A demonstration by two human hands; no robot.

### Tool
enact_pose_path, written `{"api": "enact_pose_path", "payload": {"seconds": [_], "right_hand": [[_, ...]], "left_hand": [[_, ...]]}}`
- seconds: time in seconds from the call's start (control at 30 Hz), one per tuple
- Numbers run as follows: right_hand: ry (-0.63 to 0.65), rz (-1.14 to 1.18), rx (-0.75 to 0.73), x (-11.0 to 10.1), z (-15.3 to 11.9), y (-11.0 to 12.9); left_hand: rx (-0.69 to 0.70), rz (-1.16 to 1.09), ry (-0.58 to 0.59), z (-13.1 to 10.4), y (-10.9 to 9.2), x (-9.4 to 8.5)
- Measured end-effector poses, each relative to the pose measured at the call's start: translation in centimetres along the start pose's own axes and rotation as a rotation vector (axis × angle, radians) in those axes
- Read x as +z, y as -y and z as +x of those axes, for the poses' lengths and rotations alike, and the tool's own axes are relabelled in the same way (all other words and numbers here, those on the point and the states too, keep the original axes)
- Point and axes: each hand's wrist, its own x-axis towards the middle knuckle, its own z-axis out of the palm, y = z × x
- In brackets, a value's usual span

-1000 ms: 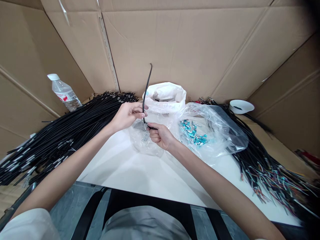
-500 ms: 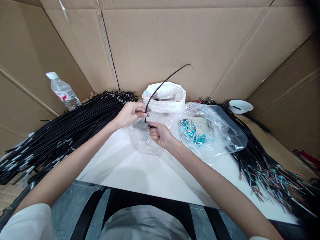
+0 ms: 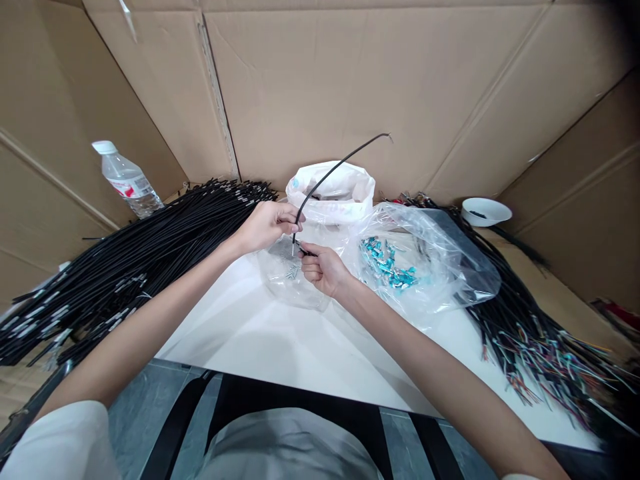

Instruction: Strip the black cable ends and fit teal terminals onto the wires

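My left hand (image 3: 273, 225) pinches a black cable (image 3: 325, 175) near its lower end. The cable arcs up and to the right, with thin bare strands at its far tip. Just below my left fingers, its lower end shows a pale tip pointing down. My right hand (image 3: 324, 268) is closed round a small dark tool (image 3: 307, 253), whose tip is at the cable's lower end. Most of that tool is hidden in the fingers, so its kind does not show. Under both hands lies a clear plastic bag (image 3: 280, 283) with small metal pieces in it.
Black cables (image 3: 165, 233) are heaped at the left beside a water bottle (image 3: 130, 180). Behind my hands stands a white bag (image 3: 333, 212). To the right are a clear bag of teal pieces (image 3: 390, 263), a white bowl (image 3: 493, 212) and cables with coloured wire ends (image 3: 540, 353). Cardboard walls (image 3: 350, 80) enclose the table.
The whole view has shifted slightly. Both hands keep nearly the same pose at the cable's lower end, and the cable's arc leans a little lower to the right.
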Motion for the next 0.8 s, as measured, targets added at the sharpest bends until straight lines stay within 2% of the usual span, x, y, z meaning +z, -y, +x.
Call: {"api": "enact_pose_path", "payload": {"seconds": [0.27, 0.5, 0.8], "right_hand": [[-0.031, 0.008, -0.023, 0.4, 0.2, 0.0], [-0.016, 0.011, -0.014, 0.5, 0.4, 0.1], [-0.033, -0.001, -0.032, 0.1, 0.1, 0.1]], "left_hand": [[0.042, 0.061, -0.036, 0.1, -0.2, -0.1], [0.048, 0.088, 0.006, -0.1, -1.0, -0.1], [0.039, 0.058, 0.037, 0.0, -0.8, -0.1]]}}
